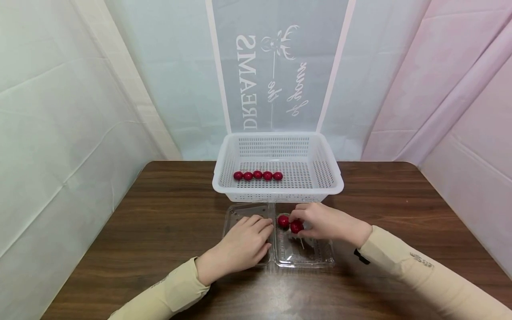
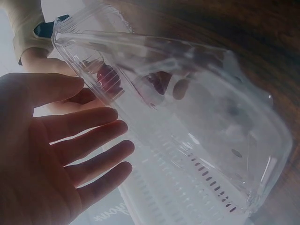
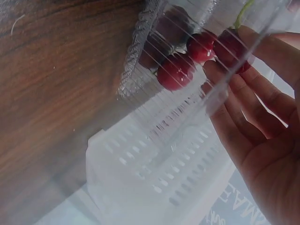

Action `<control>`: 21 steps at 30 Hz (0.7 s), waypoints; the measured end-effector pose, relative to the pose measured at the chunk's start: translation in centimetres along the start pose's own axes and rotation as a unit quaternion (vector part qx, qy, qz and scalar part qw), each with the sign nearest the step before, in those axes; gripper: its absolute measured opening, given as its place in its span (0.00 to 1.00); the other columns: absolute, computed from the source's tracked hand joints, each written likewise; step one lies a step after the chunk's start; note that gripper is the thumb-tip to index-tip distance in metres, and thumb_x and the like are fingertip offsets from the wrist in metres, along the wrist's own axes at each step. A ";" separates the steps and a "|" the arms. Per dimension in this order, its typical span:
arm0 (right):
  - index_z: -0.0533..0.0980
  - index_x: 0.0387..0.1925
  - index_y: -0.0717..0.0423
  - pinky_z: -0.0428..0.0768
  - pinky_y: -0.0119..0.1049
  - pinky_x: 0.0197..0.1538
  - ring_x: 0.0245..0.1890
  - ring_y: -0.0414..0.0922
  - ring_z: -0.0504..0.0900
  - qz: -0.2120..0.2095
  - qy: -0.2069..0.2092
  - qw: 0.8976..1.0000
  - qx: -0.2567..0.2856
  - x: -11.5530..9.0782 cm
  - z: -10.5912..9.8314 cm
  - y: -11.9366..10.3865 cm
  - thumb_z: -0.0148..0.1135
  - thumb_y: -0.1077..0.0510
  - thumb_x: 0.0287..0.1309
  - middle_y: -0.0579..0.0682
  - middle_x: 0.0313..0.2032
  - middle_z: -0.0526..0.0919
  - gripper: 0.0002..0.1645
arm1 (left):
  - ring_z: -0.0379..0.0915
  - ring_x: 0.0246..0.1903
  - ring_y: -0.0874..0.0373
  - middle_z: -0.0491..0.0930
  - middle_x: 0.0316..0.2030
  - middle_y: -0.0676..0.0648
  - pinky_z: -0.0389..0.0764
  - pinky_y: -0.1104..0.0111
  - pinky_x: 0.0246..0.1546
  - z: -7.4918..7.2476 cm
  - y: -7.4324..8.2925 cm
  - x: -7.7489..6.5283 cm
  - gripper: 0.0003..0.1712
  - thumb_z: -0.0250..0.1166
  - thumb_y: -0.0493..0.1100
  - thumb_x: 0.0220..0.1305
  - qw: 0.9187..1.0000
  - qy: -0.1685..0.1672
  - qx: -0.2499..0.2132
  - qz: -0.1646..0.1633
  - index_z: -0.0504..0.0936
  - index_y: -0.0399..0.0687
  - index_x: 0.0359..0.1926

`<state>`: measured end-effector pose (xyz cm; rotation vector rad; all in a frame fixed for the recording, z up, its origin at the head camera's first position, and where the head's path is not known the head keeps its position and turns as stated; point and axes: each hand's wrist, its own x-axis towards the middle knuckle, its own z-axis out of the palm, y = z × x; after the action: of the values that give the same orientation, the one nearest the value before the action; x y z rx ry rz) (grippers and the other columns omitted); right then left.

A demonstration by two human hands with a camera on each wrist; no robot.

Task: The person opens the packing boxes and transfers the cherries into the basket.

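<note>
In the head view my right hand (image 1: 326, 222) pinches a dark red cherry (image 1: 297, 227) over the right half of a clear plastic clamshell box (image 1: 294, 261). A green stem (image 3: 242, 13) rises from that cherry in the right wrist view. Another cherry (image 1: 283, 221) sits beside my fingertips inside the box, and more red fruit shows through the plastic wall, partly as reflections. My left hand (image 1: 246, 244), its fingers spread and fairly straight, lies over the box's left half (image 1: 236, 213). The left wrist view shows its fingertips close to the clear plastic.
Just behind the box stands a white perforated basket (image 1: 278, 191). Several cherries (image 1: 258, 175) form a row on the left of its floor. Beneath everything is a dark wooden table (image 1: 172, 213), with pale cloth hanging at the back and sides.
</note>
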<state>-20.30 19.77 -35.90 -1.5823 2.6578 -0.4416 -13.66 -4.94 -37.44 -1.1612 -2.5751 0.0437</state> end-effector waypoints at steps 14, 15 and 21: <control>0.80 0.35 0.54 0.79 0.31 0.36 0.32 0.38 0.80 -0.018 0.035 0.999 -0.036 -0.3 -1.7 0.4 0.75 0.61 0.40 0.45 0.33 0.81 0.17 | 0.71 0.52 0.54 0.78 0.53 0.47 0.74 0.62 0.49 0.0 -0.1 0.0 0.22 0.59 0.52 0.63 1.000 -0.010 -0.003 -0.001 0.79 0.44 0.52; 0.80 0.35 0.54 0.79 0.31 0.36 0.32 0.38 0.80 -0.018 0.036 0.998 -0.038 -0.4 -1.8 0.4 0.75 0.61 0.39 0.45 0.33 0.81 0.17 | 0.71 0.52 0.54 0.78 0.53 0.47 0.74 0.61 0.49 0.0 -0.1 0.0 0.22 0.59 0.52 0.63 1.000 -0.010 -0.003 -0.002 0.79 0.44 0.52; 0.80 0.37 0.54 0.79 0.31 0.36 0.32 0.38 0.80 -0.009 0.032 0.999 -0.036 -0.5 -2.4 0.4 0.74 0.62 0.40 0.45 0.33 0.81 0.17 | 0.71 0.53 0.53 0.77 0.54 0.47 0.74 0.61 0.49 0.0 -0.1 0.0 0.22 0.58 0.52 0.63 1.000 -0.012 -0.003 -0.004 0.79 0.45 0.53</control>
<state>-20.78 20.91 -33.80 -1.6387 2.7388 -0.4086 -13.69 -5.01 -37.42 -1.1599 -2.6014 0.0475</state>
